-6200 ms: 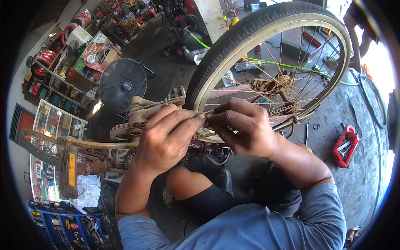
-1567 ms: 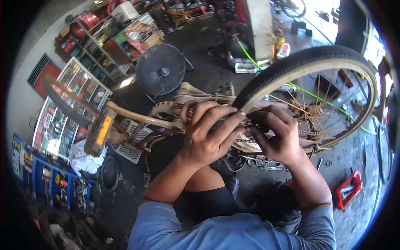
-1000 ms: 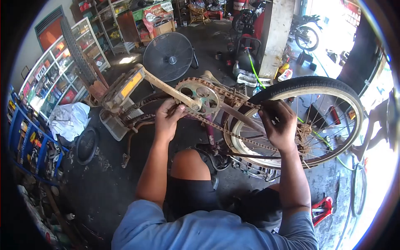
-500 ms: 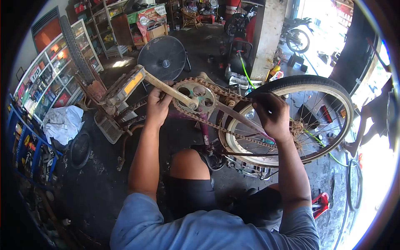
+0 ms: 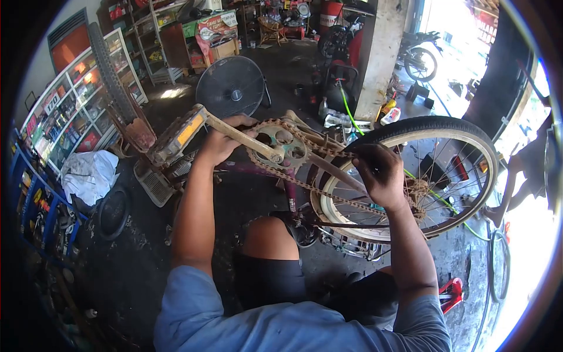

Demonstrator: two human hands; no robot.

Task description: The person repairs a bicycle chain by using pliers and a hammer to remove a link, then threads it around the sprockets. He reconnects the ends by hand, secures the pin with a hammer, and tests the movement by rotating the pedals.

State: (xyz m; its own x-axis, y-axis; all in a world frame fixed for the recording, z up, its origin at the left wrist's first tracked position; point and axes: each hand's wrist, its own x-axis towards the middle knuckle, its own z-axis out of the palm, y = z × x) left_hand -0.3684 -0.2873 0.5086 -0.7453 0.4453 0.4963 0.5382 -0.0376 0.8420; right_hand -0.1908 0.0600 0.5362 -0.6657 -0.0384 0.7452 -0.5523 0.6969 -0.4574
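Observation:
An upturned old bicycle stands in front of me. My left hand point(image 5: 220, 141) is wrapped around the cream crank arm point(image 5: 246, 138), close to the rusty chainring point(image 5: 281, 145). A pedal with an orange reflector point(image 5: 179, 134) sits at the crank's outer end. My right hand point(image 5: 380, 172) pinches the upper run of the rusty chain point(image 5: 325, 151), just in front of the rear wheel point(image 5: 410, 170). The lower run of the chain slants down to the rear sprocket point(image 5: 417, 190).
A black floor fan point(image 5: 233, 87) stands behind the bicycle. Glass display shelves point(image 5: 64, 111) line the left side. A white rag point(image 5: 88, 173) lies on the dark floor. A red object point(image 5: 450, 292) lies low right. A pillar point(image 5: 378, 47) and a green hose point(image 5: 347, 100) are behind.
My hands came apart from the chain near the wheel. The left hand went to the crank arm and turned it slightly; the right hand stayed on the upper chain.

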